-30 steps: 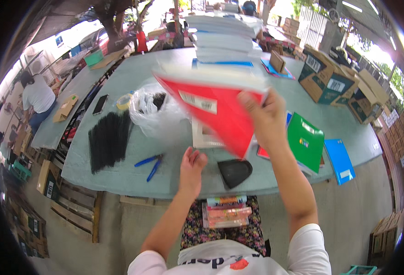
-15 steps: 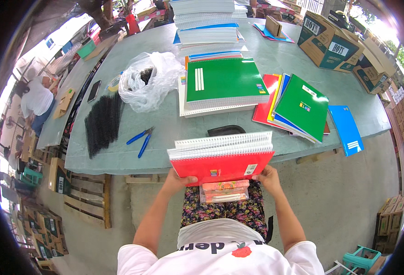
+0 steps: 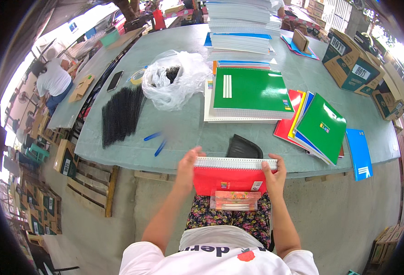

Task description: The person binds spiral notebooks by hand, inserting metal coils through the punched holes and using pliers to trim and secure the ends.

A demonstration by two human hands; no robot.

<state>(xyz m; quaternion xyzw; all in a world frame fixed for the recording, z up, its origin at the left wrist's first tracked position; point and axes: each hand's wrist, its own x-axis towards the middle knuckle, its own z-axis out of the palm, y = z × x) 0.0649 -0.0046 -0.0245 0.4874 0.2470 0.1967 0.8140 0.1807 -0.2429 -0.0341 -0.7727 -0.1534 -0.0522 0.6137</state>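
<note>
A stack of spiral-hole-punched notebooks with a red cover (image 3: 227,179) stands on edge before me, its white punched edges upward. My right hand (image 3: 276,178) grips its right end, thumb on the red cover and fingers behind. At the left end my left hand (image 3: 187,170) lies against the upper corner, its fingers smeared by motion. A clear plastic pack with orange-pink contents (image 3: 235,200) is below the red cover, near my lap. Just beyond the notebooks rests a black curved piece (image 3: 244,147) on the table. Blue-handled pliers (image 3: 155,143) lie to the left, their jaws blurred.
On the grey-green table (image 3: 119,155) are black wire coils (image 3: 121,114), a white plastic bag (image 3: 174,94), a phone (image 3: 115,80), a green notebook pile (image 3: 252,91), fanned notebooks (image 3: 322,128), a blue notebook (image 3: 359,153) and cardboard boxes (image 3: 351,62). A person (image 3: 53,82) works at far left.
The notebook stack has tilted so its punched edges look aligned and narrower. Both hands have moved up along its ends. The view has shifted, moving the tabletop things rightward.
</note>
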